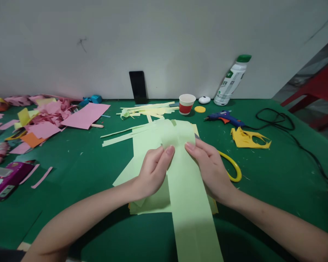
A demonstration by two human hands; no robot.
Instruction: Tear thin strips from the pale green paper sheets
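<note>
A long strip of pale green paper (pixel 191 196) runs from the front edge of view up to my hands, its far end curled over toward me. My left hand (pixel 155 168) pinches the curl's left side between thumb and fingers. On the right side, my right hand (pixel 211 165) grips the same strip, thumb on top. Beneath lie more pale green sheets (pixel 153 207), with yellowish paper edges showing under them. Thin green paper strips (pixel 117 139) stick out to the left. A yellow scissors handle (pixel 236 169) shows beside my right hand; the rest is hidden.
Behind stand a black phone (pixel 138 87), a red-and-white paper cup (pixel 186 104) and a leaning white bottle (pixel 232 82). A blue glue gun (pixel 225 117) with its black cord and a cut yellow scrap (pixel 248 138) lie right. Pink paper scraps (pixel 51 116) and a purple tool (pixel 9 180) lie left.
</note>
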